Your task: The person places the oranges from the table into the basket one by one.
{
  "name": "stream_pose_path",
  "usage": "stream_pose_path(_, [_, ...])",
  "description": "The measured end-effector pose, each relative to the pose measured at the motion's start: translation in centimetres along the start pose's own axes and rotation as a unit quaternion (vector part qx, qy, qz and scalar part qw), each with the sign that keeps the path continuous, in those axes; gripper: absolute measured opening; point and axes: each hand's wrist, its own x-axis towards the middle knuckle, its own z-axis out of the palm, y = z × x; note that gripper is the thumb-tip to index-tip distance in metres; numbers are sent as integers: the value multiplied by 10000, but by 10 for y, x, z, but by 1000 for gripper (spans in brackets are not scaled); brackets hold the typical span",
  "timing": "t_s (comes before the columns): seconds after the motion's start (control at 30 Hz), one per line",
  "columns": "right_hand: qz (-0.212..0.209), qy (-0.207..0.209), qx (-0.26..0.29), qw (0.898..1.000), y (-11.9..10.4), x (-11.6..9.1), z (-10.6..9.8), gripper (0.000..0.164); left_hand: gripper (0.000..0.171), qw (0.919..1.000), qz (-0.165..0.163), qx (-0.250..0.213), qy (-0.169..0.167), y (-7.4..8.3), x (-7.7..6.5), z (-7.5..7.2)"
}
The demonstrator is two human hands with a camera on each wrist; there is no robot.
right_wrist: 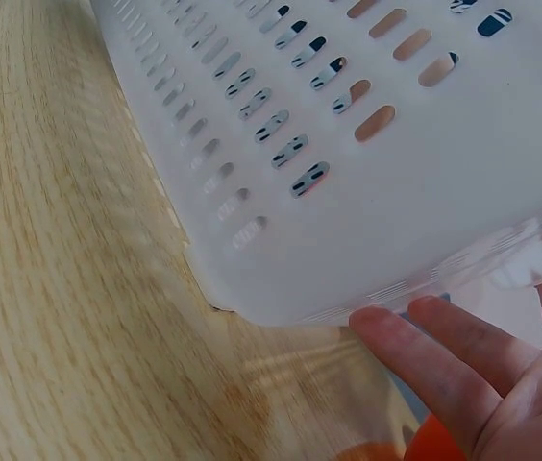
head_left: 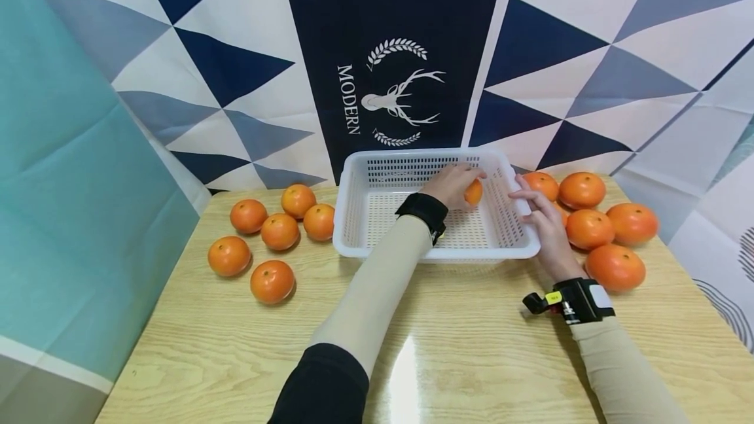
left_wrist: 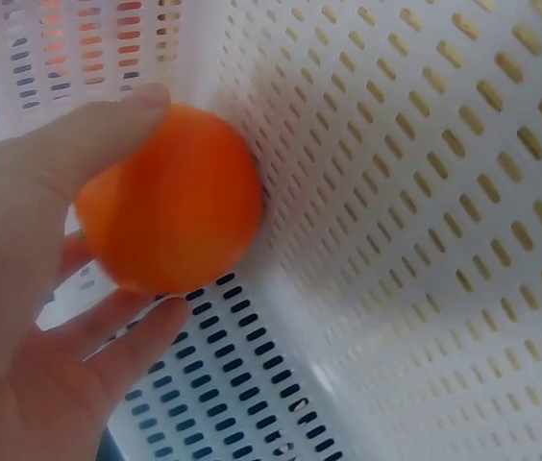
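Inside a white perforated plastic basket point(head_left: 377, 252), my left hand point(head_left: 450, 186) grips an orange point(head_left: 473, 192) near the right end. The left wrist view has this orange point(left_wrist: 189, 206) between the thumb and the fingers point(left_wrist: 136, 351), low in the basket's corner between the slotted floor and walls. My right hand point(head_left: 548, 234) is at the basket's right end, its extended fingers touching the rim. Seen from the right wrist, the fingertips point(right_wrist: 372, 322) lie against the lower outer side of the basket point(right_wrist: 396, 230).
Several oranges point(head_left: 279, 231) lie loose on the wooden table point(head_left: 471, 345) left of the basket. More oranges point(head_left: 615, 268) cluster on the right, beside my right hand. A patterned cloth point(head_left: 406, 31) hangs right behind the basket, and a teal cloth point(head_left: 76, 182) borders the left side.
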Motion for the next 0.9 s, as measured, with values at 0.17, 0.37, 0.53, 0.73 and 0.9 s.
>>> stream_pose_path(0.17, [-45,26,99,9999,1,0,0,48,77,9999,33,142,-68,11,-13,-21])
stream_pose_path(0.37, [18,-18,8,10000,1,-1,-1,47,70,9991,340,242,9,25,-33,-57])
stream_pose_path(0.53, [78,-30,26,10000,-1,0,-1,47,63,9986,362,361,145,31,-41,-68])
stream_pose_path(0.73, [88,-50,-140,9999,-1,-2,-1,47,62,9984,325,457,76,29,-48,-74])
stream_pose_path(0.9, [42,-42,-2,10000,-1,-2,0,47,61,9965,403,722,145,27,-56,-89])
